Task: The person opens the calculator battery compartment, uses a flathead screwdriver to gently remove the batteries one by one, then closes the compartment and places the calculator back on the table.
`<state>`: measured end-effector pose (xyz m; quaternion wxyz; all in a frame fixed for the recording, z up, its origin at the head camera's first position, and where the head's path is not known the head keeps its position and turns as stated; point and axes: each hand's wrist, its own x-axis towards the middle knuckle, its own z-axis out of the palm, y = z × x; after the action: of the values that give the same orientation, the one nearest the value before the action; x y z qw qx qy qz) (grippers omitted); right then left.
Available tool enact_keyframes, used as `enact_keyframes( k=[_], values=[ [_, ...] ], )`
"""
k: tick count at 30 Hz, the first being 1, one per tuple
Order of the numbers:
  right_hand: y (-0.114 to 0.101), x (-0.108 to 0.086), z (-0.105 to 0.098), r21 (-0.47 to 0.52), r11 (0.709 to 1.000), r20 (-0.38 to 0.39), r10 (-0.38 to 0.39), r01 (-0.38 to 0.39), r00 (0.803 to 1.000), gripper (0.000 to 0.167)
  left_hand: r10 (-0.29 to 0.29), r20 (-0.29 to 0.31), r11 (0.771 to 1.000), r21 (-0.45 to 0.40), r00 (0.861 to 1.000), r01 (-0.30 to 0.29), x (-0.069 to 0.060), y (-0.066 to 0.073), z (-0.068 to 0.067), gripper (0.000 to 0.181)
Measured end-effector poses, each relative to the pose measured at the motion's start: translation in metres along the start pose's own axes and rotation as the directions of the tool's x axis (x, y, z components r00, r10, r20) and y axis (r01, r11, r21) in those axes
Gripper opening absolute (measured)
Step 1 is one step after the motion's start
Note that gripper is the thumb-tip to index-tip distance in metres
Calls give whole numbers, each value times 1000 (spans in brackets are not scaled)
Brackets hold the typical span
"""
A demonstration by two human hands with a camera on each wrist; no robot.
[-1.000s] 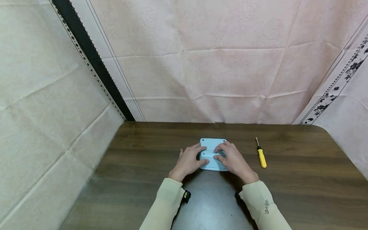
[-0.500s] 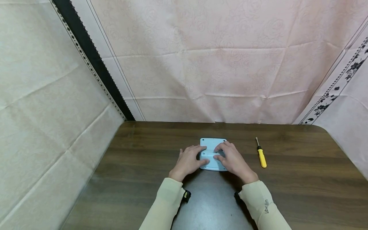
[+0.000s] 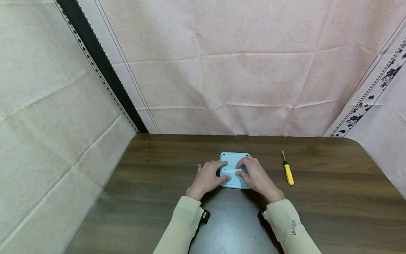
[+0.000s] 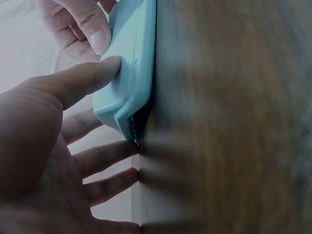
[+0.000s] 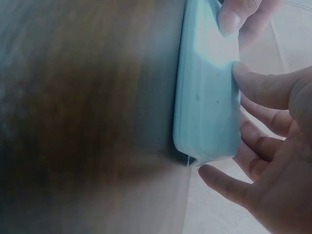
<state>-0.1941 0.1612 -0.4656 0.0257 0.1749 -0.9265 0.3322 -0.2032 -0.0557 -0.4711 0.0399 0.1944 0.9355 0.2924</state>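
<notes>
A flat light blue plastic device (image 3: 234, 158) with small corner holes lies on the table, a raised band across its middle. My left hand (image 3: 207, 178) holds its left side, thumb and index finger on the upper face. In the left wrist view, other left fingers (image 4: 109, 187) reach past the device's edge to the tabletop. My right hand (image 3: 260, 178) grips the right part, its bent index finger and thumb near the middle of the face. From the right wrist view, the right thumb (image 5: 261, 87) touches the device; what lies under the fingertips is hidden.
A screwdriver (image 3: 288, 173) with a yellow handle lies on the wooden table (image 3: 333, 197), right of the device. Pale cloth (image 3: 241, 81) hangs behind the table's far edge, with more cloth at both sides.
</notes>
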Motion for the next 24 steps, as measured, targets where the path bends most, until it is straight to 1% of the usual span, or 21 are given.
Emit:
enact_keyframes(
  k=[5, 10, 15, 20, 24],
  values=[
    [1, 1, 1, 13, 1000, -11, -6, 6, 1000, 16, 0, 0, 1000, -2, 1000, 0, 0, 0, 0, 55],
    [0, 2, 1, 19, 1000, -8, 9, -9, 1000, 19, -2, 0, 1000, -2, 1000, 2, 1, -1, 1, 55],
    [-4, 2, -2, 22, 999, -6, 36, -36, 999, 20, 1, 2, 1000, 2, 1000, -1, 1, -2, 1, 55],
    [-7, 2, -5, 51, 996, -7, 78, -78, 997, 24, 3, 4, 1000, 1, 1000, -3, 1, -3, 2, 55],
    [-7, 2, -7, 74, 995, -15, 65, -64, 998, 30, 1, 3, 1000, -6, 1000, -1, 1, -3, 1, 55]
  ],
)
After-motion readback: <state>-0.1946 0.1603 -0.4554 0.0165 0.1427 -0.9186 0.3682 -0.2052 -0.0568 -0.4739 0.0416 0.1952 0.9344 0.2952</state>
